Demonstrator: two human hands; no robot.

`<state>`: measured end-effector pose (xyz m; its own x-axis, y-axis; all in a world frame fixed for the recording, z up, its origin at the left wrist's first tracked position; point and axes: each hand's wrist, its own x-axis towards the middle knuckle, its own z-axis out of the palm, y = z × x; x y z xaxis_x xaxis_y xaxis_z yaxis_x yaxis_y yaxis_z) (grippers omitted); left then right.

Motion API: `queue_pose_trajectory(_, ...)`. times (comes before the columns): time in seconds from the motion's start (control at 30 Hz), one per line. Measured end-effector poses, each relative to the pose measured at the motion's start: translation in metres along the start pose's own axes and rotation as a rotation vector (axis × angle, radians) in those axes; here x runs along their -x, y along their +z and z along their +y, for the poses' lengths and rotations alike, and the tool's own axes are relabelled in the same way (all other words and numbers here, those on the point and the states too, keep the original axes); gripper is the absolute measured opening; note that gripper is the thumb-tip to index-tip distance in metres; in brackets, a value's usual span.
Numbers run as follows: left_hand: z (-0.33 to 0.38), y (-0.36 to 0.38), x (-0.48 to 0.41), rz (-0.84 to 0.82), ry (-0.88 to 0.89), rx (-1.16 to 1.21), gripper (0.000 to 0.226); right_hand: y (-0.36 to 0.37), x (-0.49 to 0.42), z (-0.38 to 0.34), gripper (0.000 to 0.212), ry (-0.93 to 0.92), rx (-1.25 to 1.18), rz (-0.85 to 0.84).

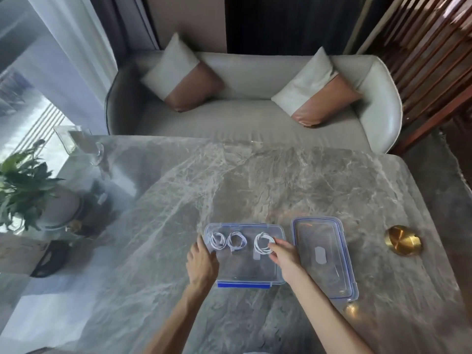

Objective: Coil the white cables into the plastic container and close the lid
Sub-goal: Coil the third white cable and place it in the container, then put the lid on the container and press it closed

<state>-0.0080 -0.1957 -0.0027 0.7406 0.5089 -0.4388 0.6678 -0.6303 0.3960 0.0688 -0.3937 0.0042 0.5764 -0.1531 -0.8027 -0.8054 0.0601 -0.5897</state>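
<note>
Coil three (263, 242) sits in far-right corner of plastic container (245, 225), pinched by right hand (286, 256); left hand (201, 261), fingers relaxed, steadies left wall. I'd press it flat, release, then grab lid (324, 259).

My arms are bare, left forearm (178, 318) and right forearm (324, 315) alike, uncovered from the bottom of the view up to the wrists. My left hand (201, 261) and right hand (284, 256) are bare too, both slender, with the fingertips too blurred to make out the nails.
</note>
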Motion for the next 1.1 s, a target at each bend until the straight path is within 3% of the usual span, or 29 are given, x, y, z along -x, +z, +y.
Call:
queue_pose_trajectory(0.1, -0.015, 0.01, -0.002, -0.103, 0.031, 0.124, 0.065, 0.017, -0.021, 0.009, 0.027, 0.075, 0.012, 0.014)
queue_pose_trajectory(0.4, -0.038, 0.009, -0.006, -0.078, 0.089, 0.201, 0.067, 0.042, -0.046, 0.018, 0.02, 0.085, 0.063, 0.031)
queue_pose_trajectory(0.47, -0.039, 0.01, -0.007, -0.083, 0.096, 0.198, 0.067, 0.037, -0.045, 0.021, 0.018, 0.072, 0.06, 0.026)
queue_pose_trajectory(0.57, -0.038, 0.012, -0.008, -0.073, 0.099, 0.187, 0.066, 0.033, -0.043, 0.025, 0.033, 0.037, 0.066, 0.039)
queue_pose_trajectory(0.7, -0.033, 0.011, -0.01, -0.101, 0.062, 0.158, 0.067, 0.031, -0.031, 0.021, 0.039, 0.039, 0.056, -0.058)
queue_pose_trajectory(0.8, -0.009, 0.005, -0.01, -0.001, 0.004, 0.001, 0.068, 0.012, -0.018, 0.014, 0.036, -0.043, 0.066, -0.084)
queue_pose_trajectory(0.87, 0.022, 0.005, -0.016, 0.068, 0.126, -0.133, 0.067, -0.014, -0.009, 0.011, 0.027, -0.179, 0.017, 0.001)
queue_pose_trajectory(0.93, 0.067, 0.013, -0.026, 0.05, 0.336, -0.189, 0.065, -0.048, -0.003, 0.013, 0.022, -0.258, 0.041, 0.208)
queue_pose_trajectory(1.03, 0.152, 0.047, -0.041, -0.038, 0.604, -0.247, 0.052, -0.104, -0.013, 0.028, 0.025, -0.123, 0.105, 0.577)
queue_pose_trajectory(1.1, 0.207, 0.078, -0.047, -0.166, 0.714, -0.308, 0.048, -0.138, -0.019, 0.043, 0.03, 0.062, -0.003, 0.631)
